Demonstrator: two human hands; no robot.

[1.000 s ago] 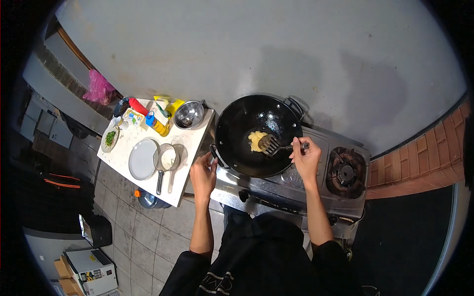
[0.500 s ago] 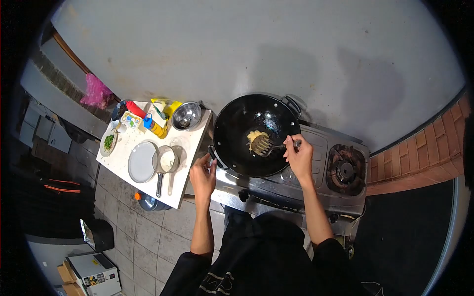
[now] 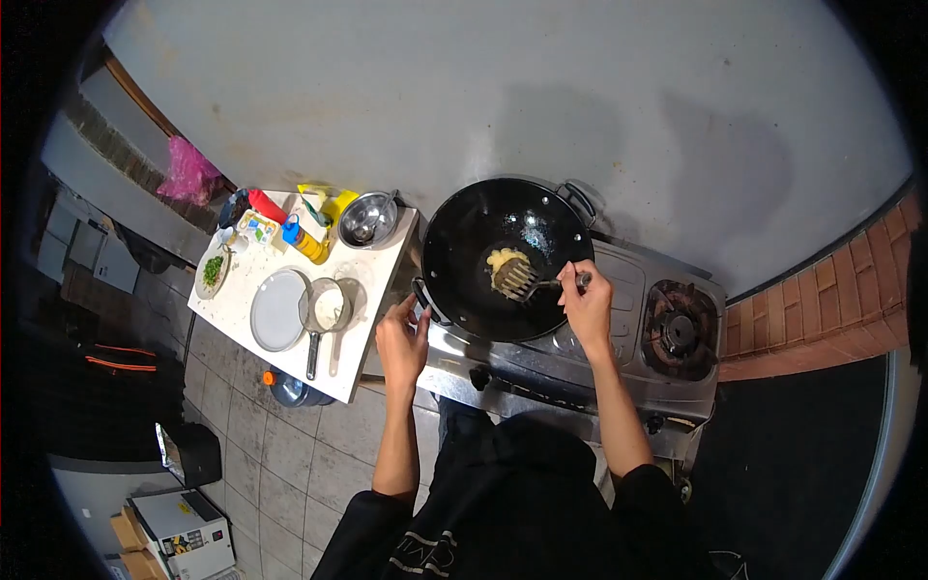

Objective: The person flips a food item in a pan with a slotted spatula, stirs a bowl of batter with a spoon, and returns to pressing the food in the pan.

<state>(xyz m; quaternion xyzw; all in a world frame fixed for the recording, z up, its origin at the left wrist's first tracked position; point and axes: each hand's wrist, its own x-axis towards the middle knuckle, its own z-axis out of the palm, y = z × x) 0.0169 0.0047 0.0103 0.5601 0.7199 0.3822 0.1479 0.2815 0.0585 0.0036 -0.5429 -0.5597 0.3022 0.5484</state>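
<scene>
A black two-handled wok (image 3: 483, 314) rests on the left side of the gas stove (image 3: 619, 300). My left hand (image 3: 402, 340) grips the wok's left side handle, fingers wrapped round it. In my right hand (image 3: 587, 302) is the handle of a slotted spatula (image 3: 517, 280), held from the right side of the wok. Its slotted head lies low in the wok, against a small clump of pale yellow food (image 3: 502, 259). The spatula head covers part of that clump. Some glossy sheen shows on the wok's far inner wall.
Left of the stove, a white table (image 3: 290, 360) carries a grey plate (image 3: 277, 311), a small saucepan (image 3: 327, 307), a steel bowl (image 3: 367, 220), a yellow bottle with blue cap (image 3: 306, 242) and a plate of chopped greens (image 3: 212, 275). A bare burner (image 3: 679, 330) is at the right.
The spatula head has shifted slightly within the wok, beside the yellow food. Both hands keep their holds, and the view has tilted a little.
</scene>
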